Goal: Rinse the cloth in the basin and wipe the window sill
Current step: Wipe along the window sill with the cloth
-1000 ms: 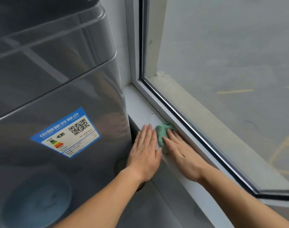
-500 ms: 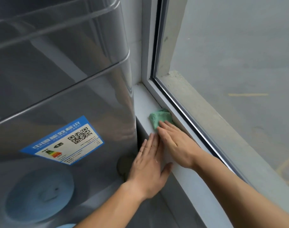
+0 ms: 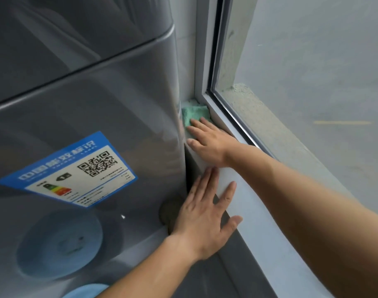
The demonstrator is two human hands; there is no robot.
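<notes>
Two bare hands work the narrow white window sill (image 3: pixel 257 214) as I watch through the head camera. Nearest me, my left hand (image 3: pixel 205 216) lies flat with fingers spread, grasping nothing, braced over the sill's front edge beside the glossy grey appliance (image 3: pixel 87 104) with its blue energy label (image 3: pixel 69 171). Just beyond it, my right hand (image 3: pixel 209 143) is laid open, palm down, its fingertips (image 3: pixel 196 123) pressing the near edge of the crumpled green cloth (image 3: pixel 194 114) rather than gripping it. The cloth sits at the far end of the sill, wedged in the corner between the appliance's side and the white window frame (image 3: pixel 202 61), touching both as far as I can tell. The sill's long axis runs away from me toward that corner, so the cloth lies straight ahead of the right hand, the nearer of the two; any return stroke, I judge, must drag it back along that line. Beyond the glass (image 3: pixel 312 72), a rough concrete ledge (image 3: pixel 259 125).
</notes>
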